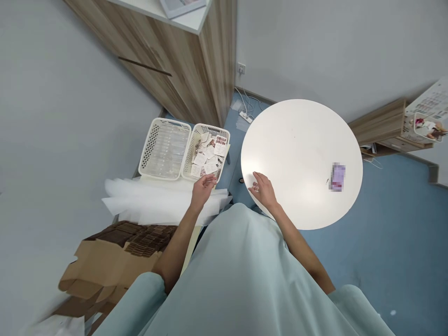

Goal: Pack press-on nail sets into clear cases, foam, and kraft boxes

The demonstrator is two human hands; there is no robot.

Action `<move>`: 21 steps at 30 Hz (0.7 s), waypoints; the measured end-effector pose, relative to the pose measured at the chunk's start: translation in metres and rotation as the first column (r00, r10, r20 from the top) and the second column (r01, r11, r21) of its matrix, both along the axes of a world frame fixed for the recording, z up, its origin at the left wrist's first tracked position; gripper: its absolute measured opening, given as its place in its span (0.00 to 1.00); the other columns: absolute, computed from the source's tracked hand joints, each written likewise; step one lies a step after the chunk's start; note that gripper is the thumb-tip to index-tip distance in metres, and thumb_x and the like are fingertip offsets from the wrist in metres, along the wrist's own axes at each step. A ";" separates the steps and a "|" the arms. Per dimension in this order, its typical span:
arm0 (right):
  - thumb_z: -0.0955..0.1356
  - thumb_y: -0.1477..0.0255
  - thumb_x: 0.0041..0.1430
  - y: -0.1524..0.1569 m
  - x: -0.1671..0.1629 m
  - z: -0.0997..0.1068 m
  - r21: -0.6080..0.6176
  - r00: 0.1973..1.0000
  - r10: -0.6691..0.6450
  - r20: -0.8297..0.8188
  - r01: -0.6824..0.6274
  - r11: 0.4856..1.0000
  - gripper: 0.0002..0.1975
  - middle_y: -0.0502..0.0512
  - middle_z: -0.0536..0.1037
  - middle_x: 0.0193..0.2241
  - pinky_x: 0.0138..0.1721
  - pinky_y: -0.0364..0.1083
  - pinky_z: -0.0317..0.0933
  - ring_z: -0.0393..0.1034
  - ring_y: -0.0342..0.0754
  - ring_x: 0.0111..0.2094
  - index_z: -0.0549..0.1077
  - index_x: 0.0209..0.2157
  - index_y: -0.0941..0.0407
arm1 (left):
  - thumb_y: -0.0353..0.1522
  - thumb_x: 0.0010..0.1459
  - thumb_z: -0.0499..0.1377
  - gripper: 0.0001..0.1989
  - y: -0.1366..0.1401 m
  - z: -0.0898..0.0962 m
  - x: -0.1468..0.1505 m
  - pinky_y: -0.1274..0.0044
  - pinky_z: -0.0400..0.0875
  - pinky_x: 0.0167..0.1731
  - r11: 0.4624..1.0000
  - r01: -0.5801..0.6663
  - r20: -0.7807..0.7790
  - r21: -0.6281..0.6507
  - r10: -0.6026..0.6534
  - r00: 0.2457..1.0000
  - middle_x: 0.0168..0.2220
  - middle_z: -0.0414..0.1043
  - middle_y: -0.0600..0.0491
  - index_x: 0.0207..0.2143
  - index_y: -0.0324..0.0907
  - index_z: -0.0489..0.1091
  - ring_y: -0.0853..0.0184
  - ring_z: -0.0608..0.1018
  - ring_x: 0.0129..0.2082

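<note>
Though apart, right fingers (260,177) with small pink-patterned piece (255,186) between.

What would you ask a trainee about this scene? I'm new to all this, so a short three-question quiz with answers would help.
1. Multiple choice: which is nearer the basket of small cards?
A) the left hand
B) the right hand

2. True or false: the blurred purple item lies on the floor.

3. Short answer: what stands directly beside the basket of small cards, on the side away from the right hand?

Key:
1. A
2. False; it lies on the round white table.
3. A second white basket, holding clear items.
</note>
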State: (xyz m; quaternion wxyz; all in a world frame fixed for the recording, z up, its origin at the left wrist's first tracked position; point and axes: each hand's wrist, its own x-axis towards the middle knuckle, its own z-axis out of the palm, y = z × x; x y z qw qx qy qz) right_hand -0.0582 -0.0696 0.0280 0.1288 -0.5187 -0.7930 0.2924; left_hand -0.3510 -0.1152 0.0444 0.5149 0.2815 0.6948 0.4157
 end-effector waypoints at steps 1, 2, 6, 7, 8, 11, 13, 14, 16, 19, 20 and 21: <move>0.70 0.66 0.69 0.003 -0.005 0.006 0.017 1.000 0.001 0.003 -0.001 1.000 0.33 0.67 0.68 0.68 0.68 0.66 0.61 0.61 0.64 0.70 0.62 0.71 0.55 | 0.42 0.53 0.67 0.23 0.002 -0.001 -0.015 0.64 0.77 0.53 0.999 -0.032 -0.025 0.018 0.032 0.999 0.47 0.82 0.43 0.49 0.40 0.77 0.59 0.83 0.44; 0.69 0.65 0.70 0.006 -0.011 0.011 0.034 1.000 0.004 0.004 -0.005 0.999 0.32 0.67 0.68 0.69 0.68 0.66 0.61 0.61 0.63 0.70 0.62 0.72 0.54 | 0.41 0.53 0.66 0.22 0.004 -0.002 -0.030 0.65 0.77 0.52 0.997 -0.064 -0.054 0.033 0.066 0.996 0.46 0.82 0.44 0.48 0.40 0.77 0.59 0.83 0.43; 0.67 0.61 0.73 0.017 -0.034 0.033 0.096 1.000 0.022 -0.009 -0.021 0.995 0.30 0.65 0.69 0.68 0.68 0.66 0.61 0.62 0.63 0.69 0.63 0.72 0.53 | 0.36 0.55 0.63 0.19 0.014 -0.006 -0.090 0.68 0.77 0.51 0.986 -0.155 -0.230 0.059 0.164 0.959 0.42 0.82 0.46 0.48 0.39 0.76 0.62 0.83 0.40; 0.67 0.60 0.73 0.019 -0.040 0.038 0.105 1.000 0.025 -0.014 -0.024 0.994 0.30 0.65 0.69 0.68 0.68 0.66 0.61 0.63 0.63 0.69 0.63 0.72 0.52 | 0.36 0.55 0.63 0.18 0.016 -0.008 -0.104 0.69 0.77 0.50 0.985 -0.167 -0.293 0.047 0.173 0.940 0.41 0.82 0.47 0.48 0.39 0.76 0.63 0.83 0.39; 0.67 0.60 0.73 0.021 -0.046 0.042 0.109 0.999 0.029 -0.017 -0.027 0.994 0.30 0.65 0.70 0.68 0.68 0.66 0.61 0.63 0.63 0.69 0.63 0.72 0.52 | 0.36 0.55 0.63 0.18 0.019 -0.010 -0.117 0.69 0.77 0.49 0.984 -0.178 -0.358 0.025 0.175 0.917 0.40 0.82 0.48 0.48 0.39 0.77 0.63 0.83 0.39; 0.68 0.60 0.73 0.025 -0.061 0.050 0.116 0.999 0.040 -0.024 -0.037 0.993 0.30 0.64 0.71 0.67 0.68 0.66 0.62 0.63 0.63 0.69 0.63 0.72 0.51 | 0.35 0.57 0.63 0.17 0.029 -0.017 -0.150 0.68 0.76 0.50 0.983 -0.185 -0.513 -0.017 0.150 0.845 0.39 0.81 0.48 0.49 0.39 0.76 0.62 0.82 0.38; 0.68 0.60 0.73 0.025 -0.069 0.054 0.127 0.999 0.045 -0.026 -0.041 0.991 0.30 0.64 0.71 0.67 0.68 0.66 0.62 0.64 0.62 0.69 0.64 0.71 0.51 | 0.34 0.58 0.63 0.17 0.040 -0.025 -0.165 0.66 0.75 0.53 0.990 -0.142 -0.588 -0.025 0.100 0.802 0.44 0.81 0.45 0.50 0.38 0.76 0.60 0.82 0.41; 0.68 0.61 0.73 0.025 -0.073 0.055 0.133 0.999 0.048 -0.025 -0.044 0.990 0.29 0.64 0.72 0.66 0.68 0.66 0.62 0.64 0.62 0.68 0.64 0.71 0.51 | 0.34 0.58 0.64 0.18 0.046 -0.029 -0.171 0.65 0.74 0.54 0.993 -0.111 -0.621 -0.035 0.065 0.781 0.48 0.80 0.43 0.51 0.38 0.75 0.58 0.82 0.44; 0.67 0.61 0.73 0.024 -0.080 0.057 0.137 0.998 0.051 -0.021 -0.048 0.989 0.29 0.64 0.72 0.66 0.68 0.66 0.61 0.64 0.62 0.68 0.64 0.71 0.51 | 0.34 0.58 0.64 0.21 0.061 -0.037 -0.178 0.62 0.72 0.57 0.997 -0.046 -0.671 -0.065 -0.010 0.741 0.54 0.76 0.40 0.54 0.37 0.74 0.55 0.81 0.49; 0.68 0.61 0.73 0.023 -0.087 0.061 0.126 0.999 0.051 -0.010 -0.050 0.991 0.29 0.63 0.72 0.66 0.68 0.67 0.61 0.64 0.62 0.69 0.64 0.71 0.49 | 0.34 0.60 0.64 0.24 0.087 -0.049 -0.182 0.60 0.68 0.62 0.996 0.054 -0.697 -0.076 -0.092 0.711 0.59 0.71 0.37 0.58 0.37 0.71 0.51 0.78 0.54; 0.68 0.61 0.73 0.022 -0.089 0.062 0.121 0.999 0.049 -0.007 -0.048 0.991 0.29 0.63 0.72 0.66 0.68 0.67 0.62 0.64 0.62 0.69 0.64 0.71 0.49 | 0.34 0.60 0.64 0.24 0.096 -0.052 -0.182 0.60 0.67 0.63 0.994 0.082 -0.700 -0.072 -0.109 0.705 0.60 0.70 0.37 0.58 0.37 0.70 0.50 0.77 0.56; 0.68 0.61 0.73 0.022 -0.090 0.063 0.119 0.999 0.047 -0.005 -0.046 0.992 0.29 0.63 0.72 0.66 0.68 0.67 0.62 0.64 0.62 0.69 0.64 0.71 0.49 | 0.34 0.60 0.65 0.24 0.104 -0.055 -0.181 0.60 0.65 0.64 0.992 0.101 -0.704 -0.069 -0.120 0.700 0.60 0.69 0.37 0.58 0.36 0.70 0.49 0.75 0.57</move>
